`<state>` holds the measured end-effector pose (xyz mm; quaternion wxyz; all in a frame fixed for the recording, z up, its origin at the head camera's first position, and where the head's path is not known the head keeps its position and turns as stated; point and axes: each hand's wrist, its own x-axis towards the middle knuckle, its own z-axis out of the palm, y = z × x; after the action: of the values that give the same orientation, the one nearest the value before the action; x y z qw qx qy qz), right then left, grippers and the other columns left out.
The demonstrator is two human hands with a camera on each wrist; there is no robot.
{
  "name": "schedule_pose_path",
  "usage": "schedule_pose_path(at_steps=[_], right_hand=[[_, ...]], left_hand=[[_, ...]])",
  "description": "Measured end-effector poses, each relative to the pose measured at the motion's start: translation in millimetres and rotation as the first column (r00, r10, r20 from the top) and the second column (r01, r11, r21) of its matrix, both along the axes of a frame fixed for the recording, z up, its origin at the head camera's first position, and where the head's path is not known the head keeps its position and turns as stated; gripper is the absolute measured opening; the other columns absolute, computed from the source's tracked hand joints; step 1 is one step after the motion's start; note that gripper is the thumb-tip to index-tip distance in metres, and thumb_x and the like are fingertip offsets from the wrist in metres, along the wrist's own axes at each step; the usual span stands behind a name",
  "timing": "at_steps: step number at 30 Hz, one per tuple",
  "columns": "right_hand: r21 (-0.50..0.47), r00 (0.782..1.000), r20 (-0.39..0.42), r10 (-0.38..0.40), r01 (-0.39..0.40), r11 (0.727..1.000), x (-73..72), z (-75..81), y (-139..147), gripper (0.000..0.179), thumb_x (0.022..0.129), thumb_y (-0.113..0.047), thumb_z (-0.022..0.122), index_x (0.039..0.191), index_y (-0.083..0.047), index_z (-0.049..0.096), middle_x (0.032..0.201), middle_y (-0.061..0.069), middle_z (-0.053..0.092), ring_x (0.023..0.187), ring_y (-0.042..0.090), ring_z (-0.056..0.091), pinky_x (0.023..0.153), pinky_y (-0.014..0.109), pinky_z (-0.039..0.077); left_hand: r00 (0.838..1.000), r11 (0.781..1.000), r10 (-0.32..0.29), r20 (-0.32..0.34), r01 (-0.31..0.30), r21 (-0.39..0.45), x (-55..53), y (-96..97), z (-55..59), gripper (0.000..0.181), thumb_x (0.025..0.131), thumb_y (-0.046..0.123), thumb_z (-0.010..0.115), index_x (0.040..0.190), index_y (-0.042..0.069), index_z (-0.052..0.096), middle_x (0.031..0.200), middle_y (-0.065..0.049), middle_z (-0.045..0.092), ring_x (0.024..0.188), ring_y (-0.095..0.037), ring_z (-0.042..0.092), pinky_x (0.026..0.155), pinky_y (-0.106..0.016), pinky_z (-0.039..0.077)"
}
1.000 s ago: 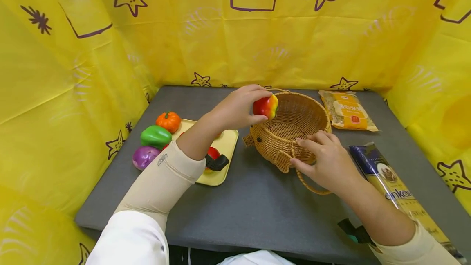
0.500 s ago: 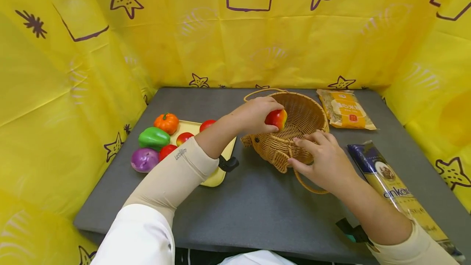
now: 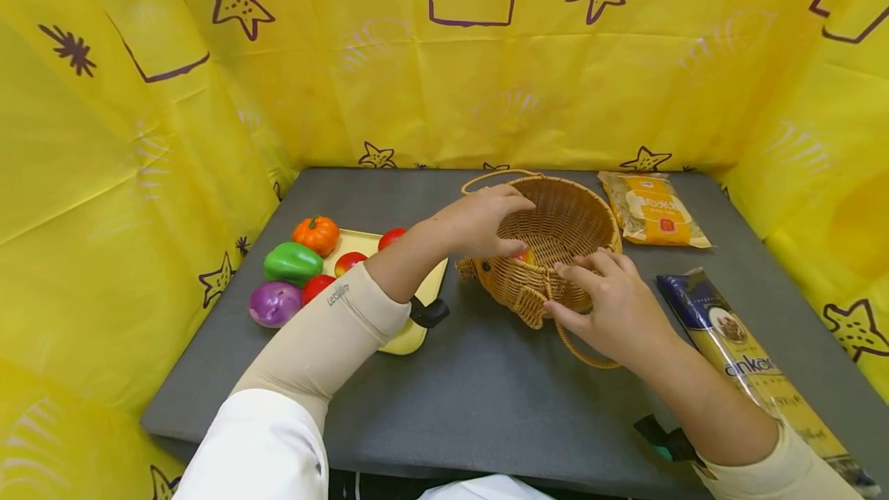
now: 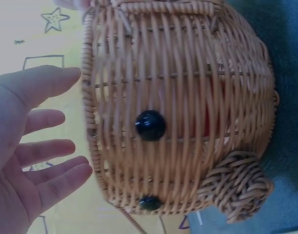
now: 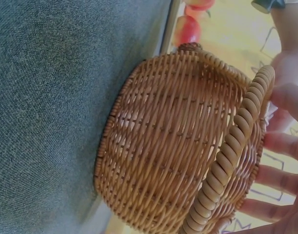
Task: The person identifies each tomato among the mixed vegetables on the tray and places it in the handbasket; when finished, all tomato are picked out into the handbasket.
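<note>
A fish-shaped wicker basket with black bead eyes stands mid-table, its mouth facing up. Inside, a red-yellow apple shows only partly past the near rim; red glints through the weave in the left wrist view. Over the basket's left side hovers my left hand, fingers spread and holding nothing. In the left wrist view that hand is beside the rim. My right hand holds the basket's near right rim, thumb outside by the woven fin. The right wrist view shows its fingers along the rim.
A yellow tray with red fruits lies left, partly hidden by my left arm. Around it are an orange pumpkin, green pepper and purple eggplant. An orange-labelled bag and a pasta packet lie right.
My left hand moved right with the apple to above the basket, then let it go; the apple is now lower, inside the basket. My right hand has stayed at the rim.
</note>
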<state>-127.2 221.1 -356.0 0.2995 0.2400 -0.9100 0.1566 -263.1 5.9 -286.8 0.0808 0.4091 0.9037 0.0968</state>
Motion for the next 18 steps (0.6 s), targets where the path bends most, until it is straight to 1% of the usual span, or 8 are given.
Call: schedule_pose_path(at_steps=[6,10,14,18], right_hand=[[-0.002,1.0,-0.002,-0.004,0.004,1.0,-0.4,-1.6,0,0.05,0.07,-0.031,0.092,0.11,-0.006,0.078,0.099,0.016,0.067,0.09,0.041,0.059,0.081,0.055,0.05],[-0.006,1.0,0.016,-0.014,0.014,1.0,0.5,-1.9,0,0.05,0.07,-0.03,0.092,0.112,-0.007,0.078,0.099,0.014,0.066,0.091,0.041,0.059,0.082,0.056,0.051],[-0.005,1.0,0.017,-0.014,0.015,1.0,0.5,-1.7,0,0.05,0.071,-0.031,0.092,0.112,-0.007,0.078,0.099,0.015,0.067,0.091,0.042,0.059,0.083,0.057,0.05],[-0.009,1.0,0.014,-0.022,0.022,1.0,0.6,-1.7,-1,0.05,0.07,-0.031,0.091,0.111,-0.007,0.078,0.099,0.016,0.067,0.09,0.043,0.059,0.081,0.057,0.051]], left_hand=[[0.999,0.999,0.027,-0.032,-0.026,0.024,5.9,-15.7,12.0,0.069,0.096,0.048,0.067,0.156,0.023,0.044,0.16,-0.001,0.038,0.145,-0.023,0.041,0.115,-0.041,0.042],[0.998,0.999,0.044,-0.038,-0.043,0.021,10.4,-32.7,17.4,0.069,0.096,0.047,0.067,0.155,0.022,0.044,0.159,-0.003,0.04,0.145,-0.025,0.042,0.116,-0.043,0.04],[0.997,0.997,0.067,-0.029,-0.068,-0.024,14.7,-54.7,17.6,0.068,0.095,0.043,0.07,0.155,0.019,0.046,0.157,-0.006,0.042,0.145,-0.028,0.043,0.118,-0.045,0.038],[0.996,0.992,0.093,0.011,-0.092,-0.088,19.6,-76.8,12.8,0.067,0.093,0.037,0.074,0.152,0.017,0.05,0.153,-0.01,0.047,0.141,-0.031,0.047,0.117,-0.047,0.038]])
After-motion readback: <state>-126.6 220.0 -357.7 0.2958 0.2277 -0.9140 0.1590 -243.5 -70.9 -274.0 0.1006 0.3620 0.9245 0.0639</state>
